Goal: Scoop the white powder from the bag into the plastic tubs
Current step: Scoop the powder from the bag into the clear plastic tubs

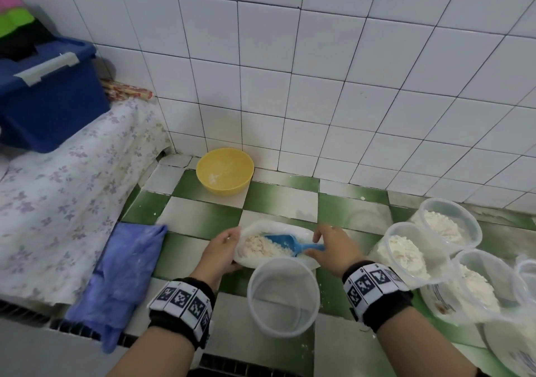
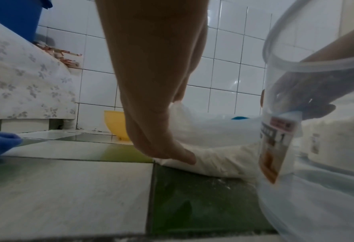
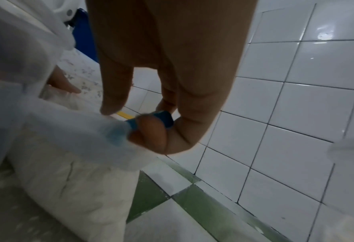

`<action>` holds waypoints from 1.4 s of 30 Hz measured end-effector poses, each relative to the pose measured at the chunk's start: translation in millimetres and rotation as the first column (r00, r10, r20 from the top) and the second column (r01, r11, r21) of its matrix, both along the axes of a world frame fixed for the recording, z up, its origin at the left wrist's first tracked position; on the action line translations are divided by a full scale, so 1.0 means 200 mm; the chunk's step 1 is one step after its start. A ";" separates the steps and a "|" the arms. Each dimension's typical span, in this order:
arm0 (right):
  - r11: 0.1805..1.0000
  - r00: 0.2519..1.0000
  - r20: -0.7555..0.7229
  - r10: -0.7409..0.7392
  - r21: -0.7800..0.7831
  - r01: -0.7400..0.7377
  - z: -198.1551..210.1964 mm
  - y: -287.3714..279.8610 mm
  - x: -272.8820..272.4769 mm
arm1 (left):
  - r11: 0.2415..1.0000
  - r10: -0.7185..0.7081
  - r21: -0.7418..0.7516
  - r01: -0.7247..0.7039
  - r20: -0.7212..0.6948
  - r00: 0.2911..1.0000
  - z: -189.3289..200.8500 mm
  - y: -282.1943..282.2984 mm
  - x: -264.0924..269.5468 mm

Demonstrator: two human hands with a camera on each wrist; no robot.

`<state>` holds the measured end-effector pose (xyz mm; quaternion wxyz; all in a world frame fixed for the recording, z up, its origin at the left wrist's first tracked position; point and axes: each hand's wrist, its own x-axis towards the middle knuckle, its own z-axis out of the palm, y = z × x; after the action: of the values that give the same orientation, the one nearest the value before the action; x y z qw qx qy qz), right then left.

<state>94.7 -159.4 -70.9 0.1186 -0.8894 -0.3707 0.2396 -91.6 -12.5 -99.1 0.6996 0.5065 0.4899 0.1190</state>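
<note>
An open white bag of lumpy white powder lies on the green-and-white tiled counter. My left hand holds the bag's left rim, fingers over the top edge, thumb low on its side. My right hand pinches the handle of a blue scoop, whose bowl lies in the powder; the handle shows between thumb and fingers. An empty clear tub stands just in front of the bag. The same tub fills the right of the left wrist view.
Three clear tubs full of powder stand to the right, with more tubs at the frame edge. A yellow bowl sits by the tiled wall. A blue cloth lies left, beside a flowered cover and a blue bin.
</note>
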 end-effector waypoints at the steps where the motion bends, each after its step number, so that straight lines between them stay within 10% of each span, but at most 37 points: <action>1: 1.000 1.000 0.021 0.022 -0.016 -0.022 0.00 0.01 -0.01 | 1.000 -0.004 -0.002 0.004 0.000 1.000 0.00 0.00 0.00; 8: 0.993 0.961 0.250 0.120 -0.022 -0.118 0.03 0.02 0.00 | 0.999 -0.045 -0.006 0.045 -0.003 0.999 0.00 -0.01 -0.02; 22: 0.998 0.982 -0.188 -0.031 0.045 0.040 -0.13 0.07 -0.09 | 0.972 -0.233 -0.023 0.232 -0.020 0.972 0.01 -0.04 -0.03; 42: 0.954 0.914 -0.387 0.122 0.299 0.000 0.27 -0.07 0.19 | 0.948 0.296 0.071 -0.309 0.147 0.944 0.04 -0.31 -0.16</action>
<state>131.9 -173.9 -16.9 0.3148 -0.7817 -0.3976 0.3630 -124.2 -73.9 -90.2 0.6800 0.4479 0.5076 0.2815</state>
